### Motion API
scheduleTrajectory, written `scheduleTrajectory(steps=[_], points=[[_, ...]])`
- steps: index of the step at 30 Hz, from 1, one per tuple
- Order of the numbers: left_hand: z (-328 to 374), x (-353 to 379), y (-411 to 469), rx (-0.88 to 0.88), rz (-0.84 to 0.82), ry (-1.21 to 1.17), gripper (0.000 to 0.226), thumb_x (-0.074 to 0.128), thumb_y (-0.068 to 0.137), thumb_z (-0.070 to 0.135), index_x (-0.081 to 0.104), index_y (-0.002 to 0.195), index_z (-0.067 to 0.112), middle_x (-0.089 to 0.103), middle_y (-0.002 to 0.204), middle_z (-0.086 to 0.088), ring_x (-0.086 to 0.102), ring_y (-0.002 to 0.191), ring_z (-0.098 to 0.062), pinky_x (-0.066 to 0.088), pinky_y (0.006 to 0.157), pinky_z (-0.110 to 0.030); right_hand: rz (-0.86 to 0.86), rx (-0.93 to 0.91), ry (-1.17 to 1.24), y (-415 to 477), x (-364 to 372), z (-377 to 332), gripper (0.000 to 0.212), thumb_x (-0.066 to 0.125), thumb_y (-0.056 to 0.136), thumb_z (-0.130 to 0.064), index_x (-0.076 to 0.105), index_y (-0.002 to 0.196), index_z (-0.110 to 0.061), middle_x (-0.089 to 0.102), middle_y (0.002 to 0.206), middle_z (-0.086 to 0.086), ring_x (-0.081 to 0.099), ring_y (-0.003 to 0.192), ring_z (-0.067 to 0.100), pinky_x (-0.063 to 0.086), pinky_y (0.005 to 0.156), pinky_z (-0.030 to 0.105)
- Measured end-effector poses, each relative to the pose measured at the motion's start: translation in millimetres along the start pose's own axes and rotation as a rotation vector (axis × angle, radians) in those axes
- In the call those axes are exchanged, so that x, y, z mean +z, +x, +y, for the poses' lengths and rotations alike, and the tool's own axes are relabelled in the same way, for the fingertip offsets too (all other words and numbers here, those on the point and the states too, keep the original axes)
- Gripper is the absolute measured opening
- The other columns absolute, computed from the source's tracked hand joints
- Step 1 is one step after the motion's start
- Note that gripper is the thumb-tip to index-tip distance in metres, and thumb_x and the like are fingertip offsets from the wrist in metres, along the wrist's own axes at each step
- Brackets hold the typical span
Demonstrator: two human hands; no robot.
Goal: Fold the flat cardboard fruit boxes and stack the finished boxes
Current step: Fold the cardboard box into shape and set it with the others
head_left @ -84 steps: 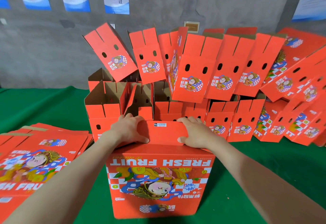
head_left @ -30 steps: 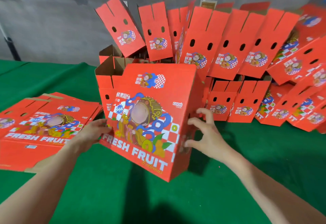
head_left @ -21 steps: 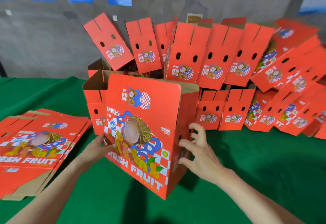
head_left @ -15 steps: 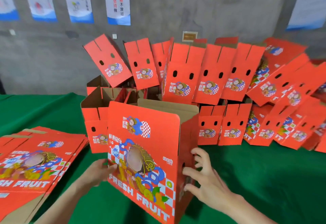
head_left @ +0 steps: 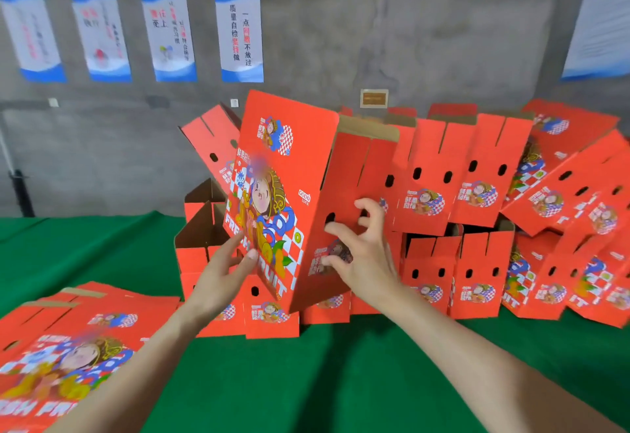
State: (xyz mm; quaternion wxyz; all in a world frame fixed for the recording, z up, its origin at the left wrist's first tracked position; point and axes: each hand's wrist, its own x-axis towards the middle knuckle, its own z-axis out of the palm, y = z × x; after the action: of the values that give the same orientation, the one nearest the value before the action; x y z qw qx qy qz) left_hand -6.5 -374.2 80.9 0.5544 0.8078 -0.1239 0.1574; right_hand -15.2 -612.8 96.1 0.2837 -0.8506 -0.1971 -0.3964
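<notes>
A folded red fruit box [head_left: 283,173] printed FRESH FRUIT hangs tilted in the air above the finished boxes, its open top facing up and right. My left hand [head_left: 218,276] touches its lower left corner with straight fingers, thumb on the printed front. On the narrow side panel near the two handle holes, my right hand [head_left: 361,255] presses with spread, lightly bent fingers. The pile of finished boxes [head_left: 477,194] stands in two leaning rows behind it against the wall. A stack of flat boxes [head_left: 68,347] lies at the lower left.
Everything rests on a table covered in green cloth [head_left: 306,381]. Open-topped folded boxes [head_left: 201,228] stand just left of the lifted box. A grey wall with several posters [head_left: 238,30] closes off the back.
The box was flipped upright from bottom-up on the table. Both hands have since lifted it off the cloth and moved it away from me, up over the front row of finished boxes.
</notes>
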Motion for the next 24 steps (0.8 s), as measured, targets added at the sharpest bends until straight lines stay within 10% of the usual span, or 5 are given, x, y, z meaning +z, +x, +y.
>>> scheduleTrajectory(steps=[10, 24], points=[[15.2, -4.2, 78.6, 0.192, -0.138, 0.309, 0.064, 0.059, 0.092, 0.031, 0.028, 0.148, 0.020, 0.045, 0.144, 0.003, 0.043, 0.131, -0.017, 0.038, 0.107, -0.040, 0.071, 0.047, -0.173, 90.4, 47.2, -12.7, 0.050, 0.080, 0.069, -0.009, 0.065, 0.113, -0.026, 0.025, 0.146, 0.017, 0.052, 0.108, 0.038, 0.042, 0.098, 0.041], [-26.4, 38.0, 172.5, 0.071, -0.157, 0.242, 0.061, 0.037, 0.094, -0.001, 0.028, 0.148, 0.026, 0.050, 0.141, -0.005, 0.047, 0.129, -0.021, 0.037, 0.110, -0.036, -0.053, 0.158, -0.557, 158.8, 111.7, 35.3, 0.059, 0.066, 0.086, -0.015, 0.043, 0.133, -0.043, 0.010, 0.154, 0.010, 0.037, 0.118, 0.034, 0.028, 0.098, 0.040]])
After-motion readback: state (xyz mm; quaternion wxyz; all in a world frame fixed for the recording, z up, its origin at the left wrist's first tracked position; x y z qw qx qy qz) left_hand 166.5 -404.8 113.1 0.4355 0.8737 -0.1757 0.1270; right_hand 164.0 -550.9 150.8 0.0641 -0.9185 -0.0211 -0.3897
